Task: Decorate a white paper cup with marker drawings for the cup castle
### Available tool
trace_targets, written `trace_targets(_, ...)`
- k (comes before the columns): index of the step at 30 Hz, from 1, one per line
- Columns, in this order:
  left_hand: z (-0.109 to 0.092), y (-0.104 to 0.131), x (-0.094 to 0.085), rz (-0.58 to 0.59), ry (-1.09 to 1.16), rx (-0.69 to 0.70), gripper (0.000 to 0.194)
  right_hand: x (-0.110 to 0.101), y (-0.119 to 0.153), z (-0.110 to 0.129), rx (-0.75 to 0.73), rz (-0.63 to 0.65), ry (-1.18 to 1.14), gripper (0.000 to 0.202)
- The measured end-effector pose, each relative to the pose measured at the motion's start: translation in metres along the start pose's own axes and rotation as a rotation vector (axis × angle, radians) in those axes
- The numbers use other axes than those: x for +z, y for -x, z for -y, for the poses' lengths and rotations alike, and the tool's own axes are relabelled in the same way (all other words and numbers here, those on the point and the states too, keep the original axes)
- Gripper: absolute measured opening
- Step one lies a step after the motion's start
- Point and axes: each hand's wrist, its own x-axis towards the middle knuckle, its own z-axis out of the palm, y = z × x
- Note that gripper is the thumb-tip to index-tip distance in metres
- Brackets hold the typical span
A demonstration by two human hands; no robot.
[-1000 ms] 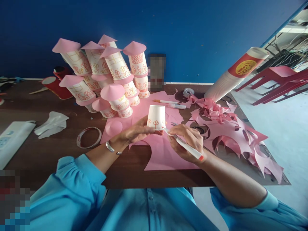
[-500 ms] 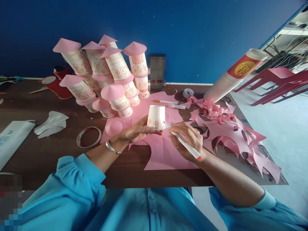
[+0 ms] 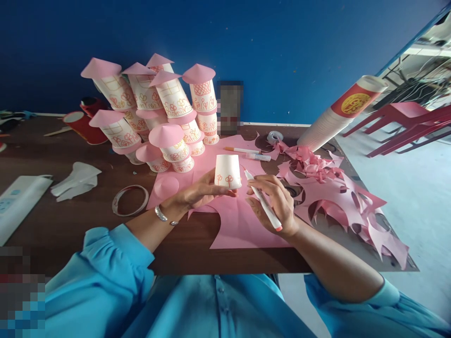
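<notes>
My left hand [image 3: 204, 191] is closed around a white paper cup [image 3: 227, 169], which is upside down with red flowers drawn near its rim. In my right hand [image 3: 276, 199] is a white marker [image 3: 266, 206] with a red end, its tip pointing up toward the cup but apart from it. Pink paper [image 3: 246, 232] lies under both hands. Beyond my left hand stand several towers of decorated cups, among them one with a pink cone roof [image 3: 167, 135].
An orange-capped marker [image 3: 241, 150] and a clear-capped marker [image 3: 259, 157] lie behind the cup. Pink scraps [image 3: 338, 192] cover the right side, before a tall cup stack [image 3: 338, 115]. A tape roll [image 3: 144, 197] and crumpled white plastic [image 3: 77, 180] lie at left.
The marker tip has come away from the cup's side, and my right hand has shifted slightly. My left hand still holds the cup, now turned a little.
</notes>
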Motion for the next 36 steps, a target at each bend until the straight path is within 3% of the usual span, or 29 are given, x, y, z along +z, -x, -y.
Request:
trace_targets(5, -0.001, 0.001, 0.0, -0.001, -0.035, 0.005, 0.048, -0.001, 0.002, -0.001, 0.027, -0.003, 0.06, 0.036)
trace_targets(12, -0.001, -0.001, 0.0, 0.014, -0.012, 0.042, 0.05, 0.007, 0.007, -0.01, 0.19, 0.071, 0.143, 0.065)
trace_targets(18, -0.001, 0.0, 0.001, -0.051, -0.081, 0.047, 0.056, 0.011, 0.01, -0.013, 0.183, 0.065, 0.105, 0.084)
trace_targets(22, -0.004, 0.0, 0.003, -0.122, -0.184, 0.104, 0.062, 0.014, 0.012, -0.02, 0.213, 0.062, 0.141, 0.085)
trace_targets(28, -0.001, -0.003, 0.003, -0.243, -0.478, 0.147, 0.093, 0.019, 0.018, -0.031, 0.27, 0.101, 0.192, 0.084)
trace_targets(32, -0.001, -0.002, 0.006, -0.301, -0.66, 0.126, 0.095, 0.019, 0.018, -0.032, 0.275, 0.124, 0.196, 0.082)
trace_targets(36, -0.001, -0.003, 0.005, -0.297, -0.68, 0.128, 0.094, 0.02, 0.019, -0.033, 0.285, 0.139, 0.191, 0.081)
